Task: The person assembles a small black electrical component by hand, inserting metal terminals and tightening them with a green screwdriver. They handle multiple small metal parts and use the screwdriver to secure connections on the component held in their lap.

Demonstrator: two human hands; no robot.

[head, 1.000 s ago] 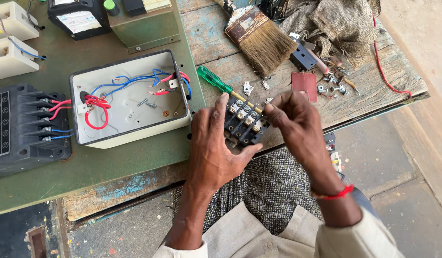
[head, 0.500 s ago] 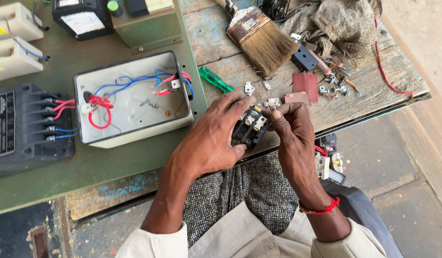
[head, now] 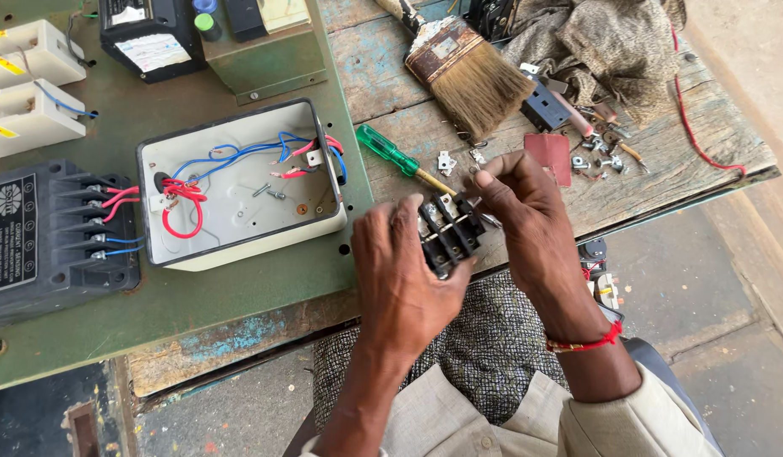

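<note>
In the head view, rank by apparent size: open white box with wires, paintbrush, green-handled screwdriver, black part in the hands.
1. Open white box
2. Paintbrush
3. Green-handled screwdriver and black part look alike; the hands partly hide the part and it is nearer the camera, so they are not ranked.

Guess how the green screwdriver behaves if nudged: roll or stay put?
The screwdriver would probably roll: its handle looks round and smooth, lying flat on the bench. Likely rigid and light. The plank gaps might stop it.

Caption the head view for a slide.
Both hands hold a black switch block beside an open wired box.
</note>
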